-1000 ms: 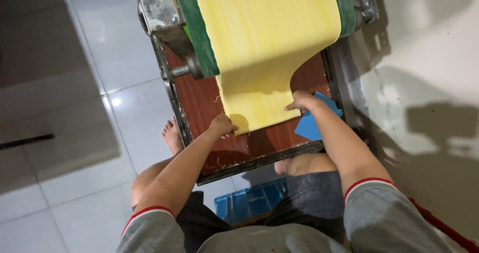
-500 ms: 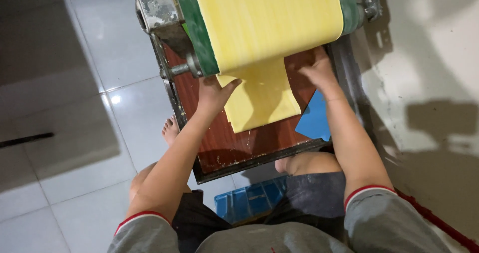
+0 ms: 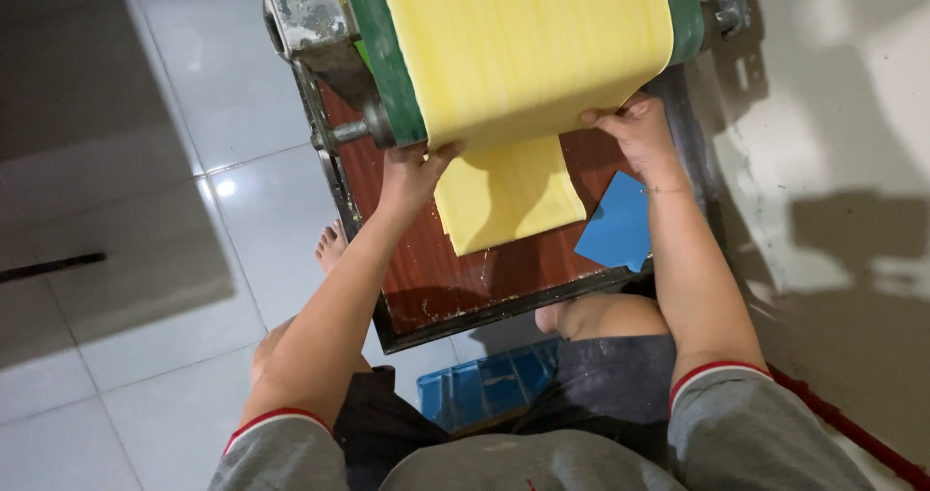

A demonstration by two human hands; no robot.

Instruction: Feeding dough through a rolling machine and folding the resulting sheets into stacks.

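1. Your left hand [image 3: 412, 171] pinches the left edge of the yellow sheet [image 3: 528, 50] where it leaves the roller [image 3: 387, 75].
2. Your right hand [image 3: 635, 133] grips its right edge.
3. Folded sheet lies on the red board [image 3: 426, 268], beside a blue card [image 3: 615, 225].

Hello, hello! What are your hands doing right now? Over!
Left hand and right hand both grip the yellow dough sheet at the machine's edge. Folded stack on the brown tray. Blue card alongside.

Pale yellow sheet [image 3: 528, 50] on a green belt [image 3: 383, 55]; red-brown wood-grain desk [image 3: 436, 268]; blue card [image 3: 615, 225]; blue crate [image 3: 484, 389]; grey sleeves [image 3: 736, 433] edged red; white tiled floor [image 3: 145, 259].
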